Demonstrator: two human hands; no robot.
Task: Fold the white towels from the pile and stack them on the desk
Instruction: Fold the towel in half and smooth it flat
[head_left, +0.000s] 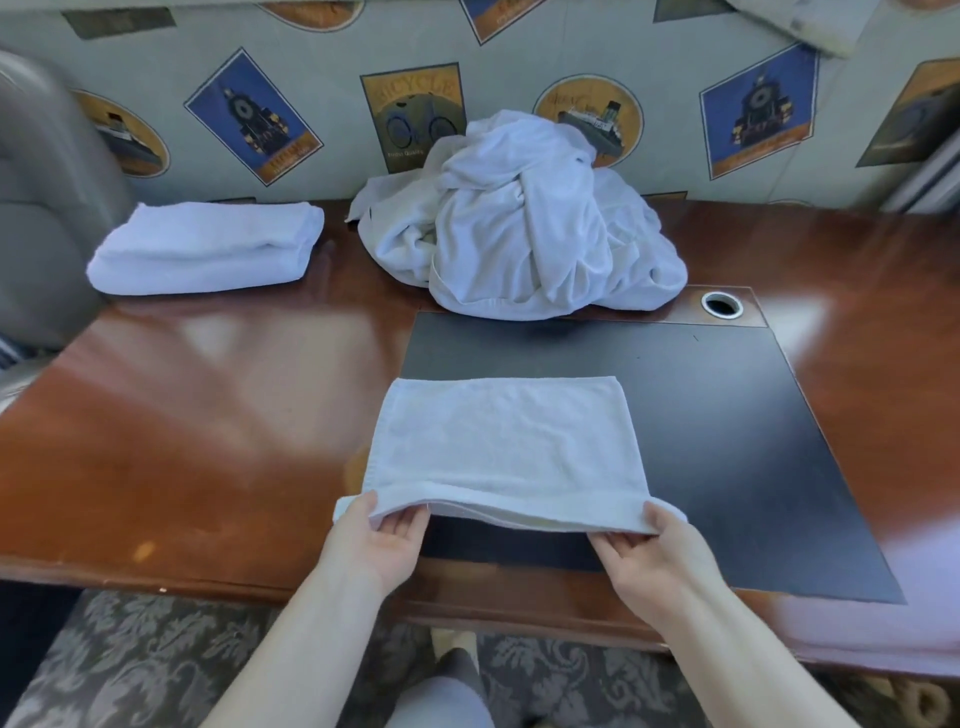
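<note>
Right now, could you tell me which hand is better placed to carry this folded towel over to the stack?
Probably the left hand. It grips the towel at its near left corner, and the folded stack lies far left on the desk. The right hand would have to cross over.

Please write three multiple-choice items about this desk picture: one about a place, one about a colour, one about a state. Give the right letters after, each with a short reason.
1. Where does the stack of folded white towels lie on the brown wooden desk?
A. far left
B. far right
C. on the mat

2. What colour is the flat rectangular desk mat?
A. green
B. black
C. white

3. What is the state of the white towel being folded?
A. crumpled in the loose pile of white towels
B. hanging off the desk
C. flat, near edge gripped at both corners

Answers:
1 A: the stack sits left of the pile.
2 B: the mat looks black.
3 C: the left hand and right hand each grip a near corner.
</note>
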